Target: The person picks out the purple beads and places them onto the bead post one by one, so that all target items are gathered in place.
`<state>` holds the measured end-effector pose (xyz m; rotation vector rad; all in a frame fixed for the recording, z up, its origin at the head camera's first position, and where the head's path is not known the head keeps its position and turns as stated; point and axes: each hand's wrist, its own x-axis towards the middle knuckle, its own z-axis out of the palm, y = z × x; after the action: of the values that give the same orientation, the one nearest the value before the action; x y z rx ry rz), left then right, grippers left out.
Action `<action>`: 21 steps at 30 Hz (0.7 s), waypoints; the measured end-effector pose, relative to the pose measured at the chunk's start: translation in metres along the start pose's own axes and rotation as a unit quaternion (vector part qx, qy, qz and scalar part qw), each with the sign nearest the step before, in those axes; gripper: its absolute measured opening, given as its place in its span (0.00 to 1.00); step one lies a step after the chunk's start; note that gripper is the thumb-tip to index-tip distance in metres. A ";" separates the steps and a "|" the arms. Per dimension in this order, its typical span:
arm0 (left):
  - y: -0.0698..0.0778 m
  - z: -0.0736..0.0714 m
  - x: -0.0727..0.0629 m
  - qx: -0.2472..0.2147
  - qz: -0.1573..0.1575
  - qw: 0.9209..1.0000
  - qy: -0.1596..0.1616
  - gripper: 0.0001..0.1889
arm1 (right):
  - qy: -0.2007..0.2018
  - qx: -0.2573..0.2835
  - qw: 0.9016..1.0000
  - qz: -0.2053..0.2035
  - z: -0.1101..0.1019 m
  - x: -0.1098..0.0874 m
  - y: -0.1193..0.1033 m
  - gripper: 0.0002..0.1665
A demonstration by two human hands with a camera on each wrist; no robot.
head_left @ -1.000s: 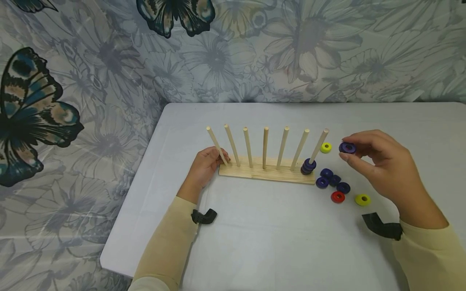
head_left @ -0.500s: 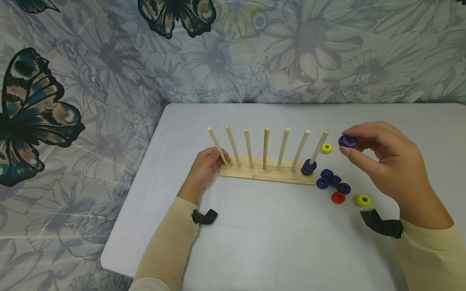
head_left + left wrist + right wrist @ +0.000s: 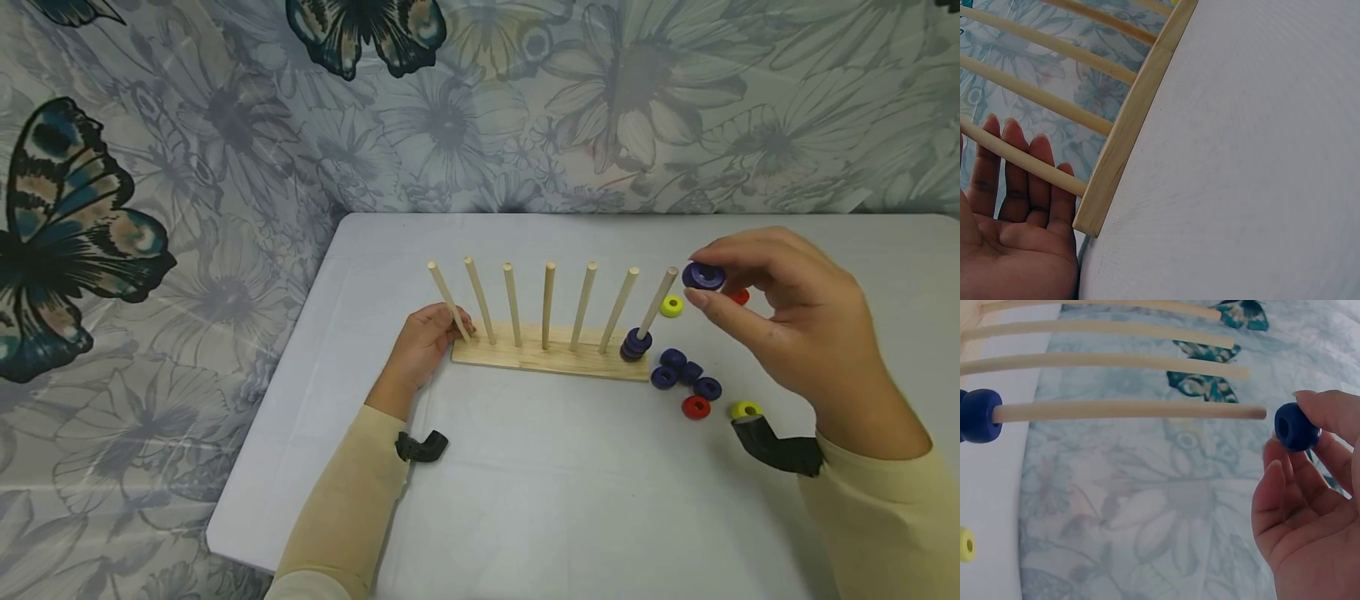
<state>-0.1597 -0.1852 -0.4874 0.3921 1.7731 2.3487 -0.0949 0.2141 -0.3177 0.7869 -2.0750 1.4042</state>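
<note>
We note right hand pinching blue ring near rightmost peg; left hand, fingers extended, at leftmost peg.

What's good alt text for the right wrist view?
Right hand pinching a dark blue bead just off the tip of a wooden peg. Other blue beads sit at the peg's opposite end, with three more pegs alongside and a yellow bead at lower left. Behind is a flower-and-butterfly backdrop.
</note>
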 end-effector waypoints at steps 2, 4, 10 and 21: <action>0.000 0.000 0.000 -0.001 -0.001 1.000 0.000 0.24 | -0.004 -0.001 1.000 -0.001 0.001 0.001 0.000 0.40; 0.000 0.000 0.000 -0.002 -0.001 1.000 0.001 0.24 | -0.009 -0.002 1.000 -0.001 0.001 0.002 0.001 0.39; 0.000 0.001 0.000 -0.002 0.002 1.000 -0.001 0.24 | -0.019 -0.017 1.000 -0.001 0.002 0.005 0.005 0.43; 0.000 0.001 0.001 0.001 0.000 1.000 -0.002 0.24 | -0.042 -0.056 0.998 -0.002 0.002 0.009 0.008 0.43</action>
<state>-0.1600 -0.1844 -0.4870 0.3951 1.7744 2.3443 -0.1067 0.2128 -0.3176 0.8165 -2.1929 1.2595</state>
